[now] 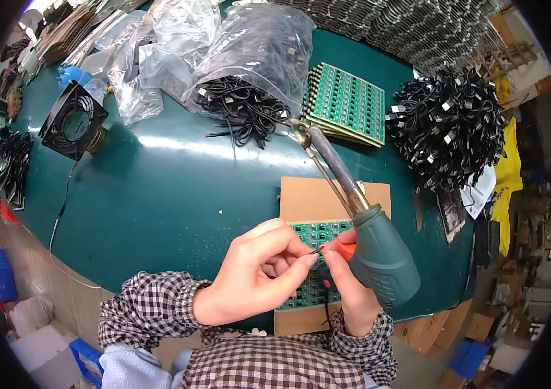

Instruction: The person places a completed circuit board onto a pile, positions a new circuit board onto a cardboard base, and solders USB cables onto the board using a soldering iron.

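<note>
My left hand (256, 272) is closed, thumb and forefinger pinching the thin end of a black cable (326, 301). Meeting it there, my right hand (353, 288) pinches the same wire end between thumb and forefinger. A green soldering gun (385, 259) with an orange trigger lies in my right hand, its metal barrel and tip slanting toward the far side; the fingers round its handle are mostly hidden. Beneath both hands, a green circuit board panel (317, 230) rests on a brown cardboard sheet (327, 198). The cable hangs down over the panel.
Several green circuit panels (347, 104) are stacked beyond the cardboard. At right stands a big heap of black USB cables (447, 126). A clear bag (256, 45) spills more cables at the back. A black fan (74, 121) stands on the left of the green table (152, 214).
</note>
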Demonstrator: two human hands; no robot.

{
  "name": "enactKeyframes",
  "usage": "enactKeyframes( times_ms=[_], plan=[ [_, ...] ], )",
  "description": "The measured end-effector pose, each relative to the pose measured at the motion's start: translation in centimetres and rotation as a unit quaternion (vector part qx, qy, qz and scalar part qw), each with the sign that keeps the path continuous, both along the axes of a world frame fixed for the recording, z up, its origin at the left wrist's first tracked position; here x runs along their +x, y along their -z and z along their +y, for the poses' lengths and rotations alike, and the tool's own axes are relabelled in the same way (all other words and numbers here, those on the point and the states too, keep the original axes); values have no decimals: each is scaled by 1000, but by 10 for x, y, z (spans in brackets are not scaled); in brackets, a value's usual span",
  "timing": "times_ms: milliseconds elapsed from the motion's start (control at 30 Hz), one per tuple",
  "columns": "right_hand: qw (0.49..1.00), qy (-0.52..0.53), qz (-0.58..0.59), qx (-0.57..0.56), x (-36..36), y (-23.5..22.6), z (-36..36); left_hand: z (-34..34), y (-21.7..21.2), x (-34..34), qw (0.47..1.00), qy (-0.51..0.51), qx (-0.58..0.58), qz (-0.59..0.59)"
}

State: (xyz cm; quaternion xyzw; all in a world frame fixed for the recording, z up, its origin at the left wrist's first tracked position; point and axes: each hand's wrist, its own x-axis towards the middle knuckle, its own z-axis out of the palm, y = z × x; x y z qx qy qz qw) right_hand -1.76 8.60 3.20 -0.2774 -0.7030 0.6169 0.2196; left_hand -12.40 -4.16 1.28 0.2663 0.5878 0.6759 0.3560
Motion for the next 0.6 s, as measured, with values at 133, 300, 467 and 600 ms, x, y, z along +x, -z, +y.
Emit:
enactKeyframes(
  times_ms=[133, 300, 467, 600],
  plan=[
    [999, -33, -19, 29, 4, 4, 4, -1, 1, 3, 995, 5, -18, 95],
    [999, -14, 1, 43, 9, 10, 0, 3, 3, 15, 996, -48, -11, 75],
    [995, 3, 59, -83, 9, 4, -10, 5, 3, 23, 997, -78, 15, 14],
    [976, 78, 68, -192, 16, 7, -25, 7, 3, 27, 996, -90, 24, -15]
  ],
)
